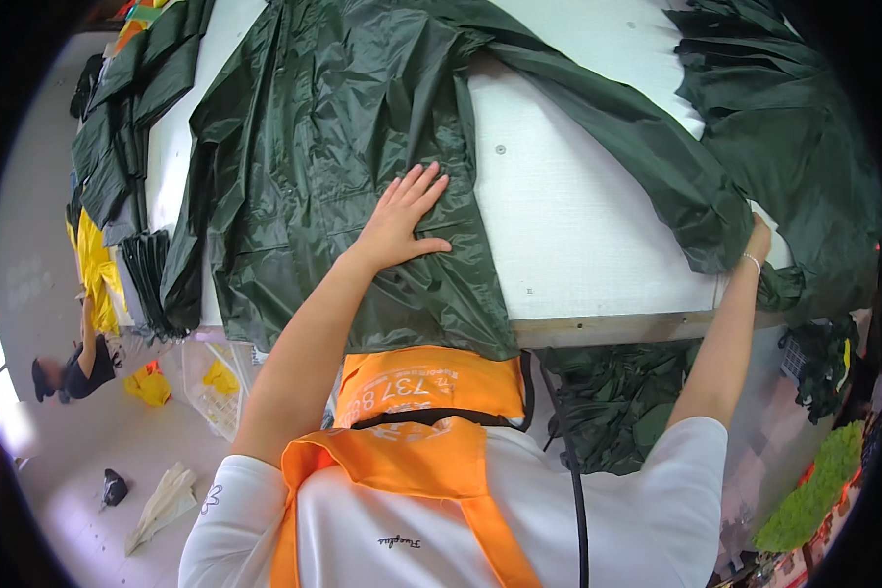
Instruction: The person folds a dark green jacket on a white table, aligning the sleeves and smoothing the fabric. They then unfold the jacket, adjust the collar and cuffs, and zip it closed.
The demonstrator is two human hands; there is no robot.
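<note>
A shiny dark green rain jacket [294, 186] lies spread on the white table [559, 225], its lower hem hanging at the near edge. My left hand [402, 220] rests flat on the jacket's lower front, fingers stretched out and thumb apart. One sleeve [637, 137] reaches across the table to the right. At the end of this sleeve is my right hand [759, 240], closed on the cuff; its fingertips are mostly hidden by the fabric. The jacket's other sleeve [186, 235] hangs down along its left side.
A heap of dark green garments [794, 147] covers the table's right side. Folded dark green pieces [132, 118] lie at the left. More green cloth [617, 402] sits below the table edge. Another person [78, 367] is at the far left, near yellow cloth [96, 265].
</note>
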